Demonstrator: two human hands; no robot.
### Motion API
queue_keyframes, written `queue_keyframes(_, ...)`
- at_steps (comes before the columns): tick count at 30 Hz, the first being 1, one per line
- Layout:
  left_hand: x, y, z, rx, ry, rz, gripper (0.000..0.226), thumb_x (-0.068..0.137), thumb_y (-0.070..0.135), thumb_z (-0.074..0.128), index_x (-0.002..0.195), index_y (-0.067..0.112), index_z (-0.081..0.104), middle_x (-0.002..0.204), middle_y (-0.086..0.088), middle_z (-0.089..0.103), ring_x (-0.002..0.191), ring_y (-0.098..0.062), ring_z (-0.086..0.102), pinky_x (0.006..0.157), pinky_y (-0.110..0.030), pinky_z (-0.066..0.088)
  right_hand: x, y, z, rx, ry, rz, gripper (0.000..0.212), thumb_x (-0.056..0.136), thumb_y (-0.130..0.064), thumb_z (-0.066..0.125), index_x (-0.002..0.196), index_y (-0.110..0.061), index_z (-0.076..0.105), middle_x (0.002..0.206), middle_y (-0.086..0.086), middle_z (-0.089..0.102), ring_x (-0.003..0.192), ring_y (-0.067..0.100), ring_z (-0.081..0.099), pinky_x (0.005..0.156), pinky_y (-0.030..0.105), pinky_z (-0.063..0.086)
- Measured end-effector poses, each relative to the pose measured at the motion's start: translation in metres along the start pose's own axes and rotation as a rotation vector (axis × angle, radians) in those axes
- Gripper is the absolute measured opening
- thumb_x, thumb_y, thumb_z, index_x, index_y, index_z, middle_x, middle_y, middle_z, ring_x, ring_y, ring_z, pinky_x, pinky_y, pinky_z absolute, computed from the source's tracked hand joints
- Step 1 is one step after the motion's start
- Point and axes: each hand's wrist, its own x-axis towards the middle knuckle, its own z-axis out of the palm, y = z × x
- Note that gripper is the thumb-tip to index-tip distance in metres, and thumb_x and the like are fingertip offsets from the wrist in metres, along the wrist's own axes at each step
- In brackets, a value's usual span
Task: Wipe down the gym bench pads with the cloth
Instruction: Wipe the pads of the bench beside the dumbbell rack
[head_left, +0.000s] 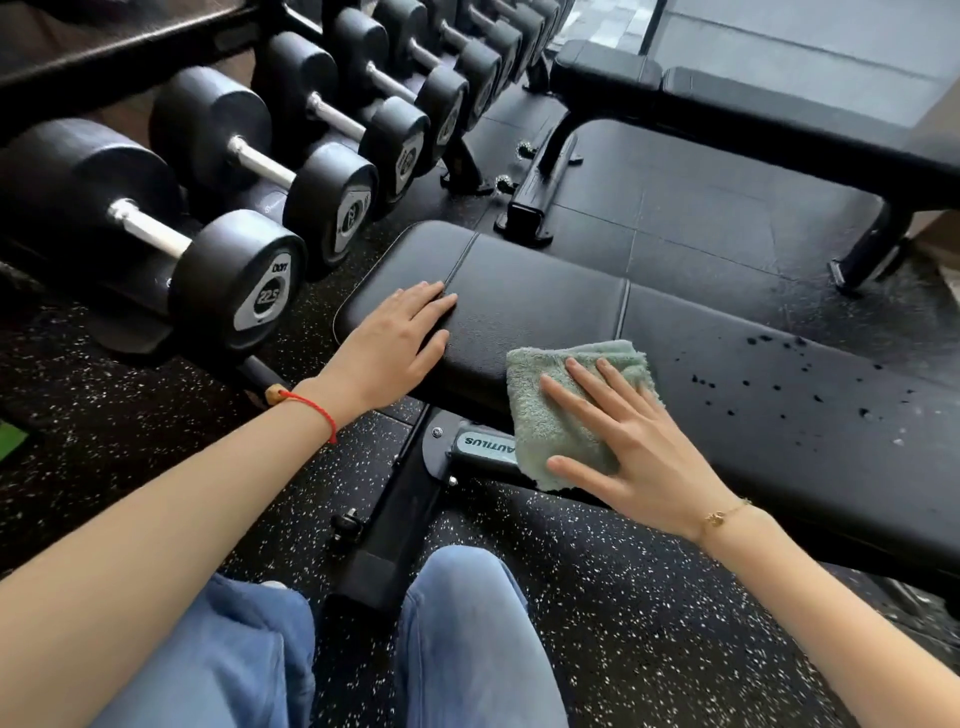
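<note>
Bench pad (545, 306), frame label (488, 447) reading "AUTILUS"; nearest dumbbell (236, 291) marked "22.5".

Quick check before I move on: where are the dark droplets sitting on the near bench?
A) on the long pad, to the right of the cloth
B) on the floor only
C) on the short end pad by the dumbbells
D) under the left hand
A: the droplets speckle the long pad to the right of the green cloth pressed flat by the right hand.
</note>
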Motion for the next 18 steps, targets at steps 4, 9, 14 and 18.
queue_keyframes(4, 0.000, 0.001, 0.000, -0.010, -0.008, -0.016, 0.065, 0.095, 0.045, 0.022, 0.146, 0.009, 0.041, 0.153, -0.012, 0.038, 0.144, -0.026, 0.030, 0.121, -0.037, 0.016, 0.036, -0.010, 0.011, -0.222, 0.061, -0.016, 0.068, 0.095, -0.070, 0.025, 0.154, -0.040, 0.010, 0.163, -0.002, 0.017, 0.151, 0.028, 0.003, 0.120, 0.056, -0.002)
queue_keyframes(9, 0.001, 0.002, 0.001, -0.011, -0.012, -0.028, 0.065, 0.095, 0.045, 0.023, 0.146, 0.010, 0.041, 0.153, -0.012, 0.038, 0.144, -0.026, 0.030, 0.122, -0.037, 0.016, 0.019, 0.000, 0.018, -0.423, 0.203, 0.041, 0.066, 0.098, -0.067, 0.024, 0.154, -0.033, 0.021, 0.157, 0.003, 0.032, 0.148, 0.032, 0.021, 0.117, 0.063, -0.001)
queue_keyframes(14, 0.002, 0.008, -0.001, -0.016, 0.009, -0.047, 0.059, 0.095, 0.037, 0.030, 0.145, 0.008, 0.042, 0.152, -0.014, 0.038, 0.144, -0.027, 0.030, 0.121, -0.038, 0.016, 0.013, 0.010, 0.019, -0.114, 0.181, -0.010, 0.064, 0.099, -0.060, 0.032, 0.153, -0.026, 0.029, 0.158, 0.003, 0.031, 0.147, 0.026, 0.026, 0.120, 0.051, 0.015)
queue_keyframes(18, 0.005, 0.017, 0.003, -0.037, 0.053, -0.087, 0.055, 0.094, 0.031, 0.035, 0.142, 0.006, 0.046, 0.150, -0.015, 0.042, 0.143, -0.029, 0.033, 0.120, -0.040, 0.017, 0.050, 0.035, 0.006, 0.105, 0.099, 0.157, 0.061, 0.098, -0.061, 0.029, 0.153, -0.036, 0.023, 0.162, -0.002, 0.020, 0.150, 0.020, 0.013, 0.123, 0.040, 0.004)
